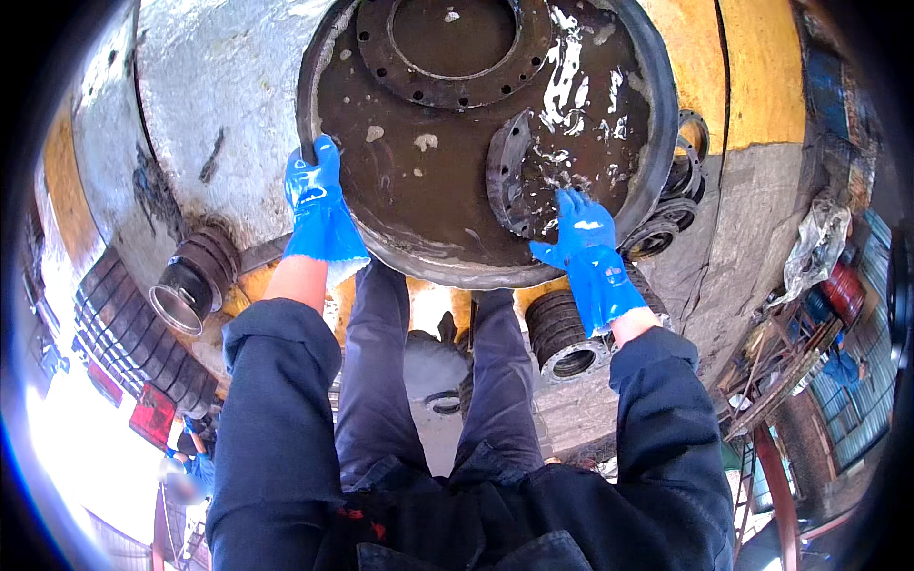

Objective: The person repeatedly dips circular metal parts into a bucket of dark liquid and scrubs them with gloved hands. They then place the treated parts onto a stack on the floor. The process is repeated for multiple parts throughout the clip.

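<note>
A wide round basin (pixel 664 143) with a thick dark rim holds murky brown liquid in front of me. My left hand (pixel 318 195), in a blue rubber glove, grips its left rim. Inside, at the lower right, my right hand (pixel 581 228) in a matching glove hovers at the liquid's surface, thumb apart from the fingers and nothing visible in it. Just left of that hand, a curved piece of a metal flange ring (pixel 506 171) with bolt holes shows above the liquid; its remainder is hidden. A larger flat flange ring (pixel 419 90) with bolt holes lies at the basin's far side.
Stacked dark rings (pixel 566 333) stand below the basin near my legs. More flange rings (pixel 657 233) lean by its right side. On the left are a short flanged cylinder (pixel 195 276) and a ribbed black stack (pixel 133 328). Clear plastic sheeting (pixel 819 243) hangs at far right.
</note>
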Available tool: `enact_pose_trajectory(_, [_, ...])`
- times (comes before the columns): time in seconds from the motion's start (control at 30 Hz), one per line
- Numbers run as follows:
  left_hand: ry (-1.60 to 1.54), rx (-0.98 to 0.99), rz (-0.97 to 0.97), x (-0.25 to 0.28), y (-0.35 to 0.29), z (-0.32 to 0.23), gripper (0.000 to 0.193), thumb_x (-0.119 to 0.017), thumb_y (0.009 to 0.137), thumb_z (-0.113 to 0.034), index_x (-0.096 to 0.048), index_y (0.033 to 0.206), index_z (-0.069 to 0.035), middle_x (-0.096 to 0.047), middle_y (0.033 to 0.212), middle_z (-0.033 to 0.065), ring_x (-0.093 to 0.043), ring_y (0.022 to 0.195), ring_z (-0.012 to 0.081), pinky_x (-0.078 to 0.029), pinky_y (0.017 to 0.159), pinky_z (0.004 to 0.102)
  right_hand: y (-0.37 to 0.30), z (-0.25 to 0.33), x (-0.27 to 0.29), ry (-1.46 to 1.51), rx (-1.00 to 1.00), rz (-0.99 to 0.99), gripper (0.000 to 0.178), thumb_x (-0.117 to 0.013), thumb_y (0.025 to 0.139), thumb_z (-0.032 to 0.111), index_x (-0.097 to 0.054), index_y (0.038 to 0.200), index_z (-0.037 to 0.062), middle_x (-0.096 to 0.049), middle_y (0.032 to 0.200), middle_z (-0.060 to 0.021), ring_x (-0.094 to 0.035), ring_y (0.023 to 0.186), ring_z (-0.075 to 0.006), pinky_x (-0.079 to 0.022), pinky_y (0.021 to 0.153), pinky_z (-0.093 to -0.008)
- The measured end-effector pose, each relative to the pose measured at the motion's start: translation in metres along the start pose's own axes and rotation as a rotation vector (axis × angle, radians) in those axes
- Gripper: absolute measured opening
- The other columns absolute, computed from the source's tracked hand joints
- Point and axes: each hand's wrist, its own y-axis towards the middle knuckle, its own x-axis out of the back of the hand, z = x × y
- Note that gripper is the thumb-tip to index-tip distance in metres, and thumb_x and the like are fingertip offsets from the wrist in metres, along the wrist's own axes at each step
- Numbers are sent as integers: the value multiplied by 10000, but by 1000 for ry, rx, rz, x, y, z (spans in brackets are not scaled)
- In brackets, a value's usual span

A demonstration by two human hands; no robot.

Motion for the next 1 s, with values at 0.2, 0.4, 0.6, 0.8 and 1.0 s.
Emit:
enact_pose_trajectory(0.2, [-44,-17,58,-7,8,7,538,-620,889,-498,-710,1062,3,-740,920,206,-713,913,367,-541,812,458,27,-17,-40,-254,103,162,506,-697,827,342,-641,1254,76,-642,1260,-142,-616,1149,-319,-436,997,-509])
enact_pose_trajectory(0.4, [-45,23,36,-8,3,3,559,-617,877,-514,-713,1055,7,-732,927,221,-710,908,371,-541,813,457,35,-17,-74,-384,111,253,266,-548,936,244,-782,1020,149,-745,1048,-70,-670,1092,-285,-456,951,-499])
enact_pose_trajectory(0.6, [-4,6,56,-8,4,4,577,-602,881,-525,-704,1079,8,-728,964,227,-702,936,389,-536,842,463,37,-5,-62,-392,133,312,255,-585,932,244,-756,1097,153,-731,1102,-84,-671,1110,-286,-467,942,-483])
enact_pose_trajectory(0.8, [54,2,46,3,-1,-6,587,-589,880,-529,-701,1101,3,-725,993,236,-692,971,411,-531,867,474,34,52,-2,68,-11,304,394,-733,813,372,-748,1053,59,-727,1076,-181,-680,1054,-363,-510,896,-473])
enact_pose_trajectory(1.0, [11,-10,27,-2,-4,-7,606,-589,875,-532,-695,1122,11,-723,1000,245,-693,977,410,-529,878,471,43,61,70,1070,-308,41,590,-749,816,551,-737,957,-21,-714,858,-171,-653,874,-256,-480,819,-409])
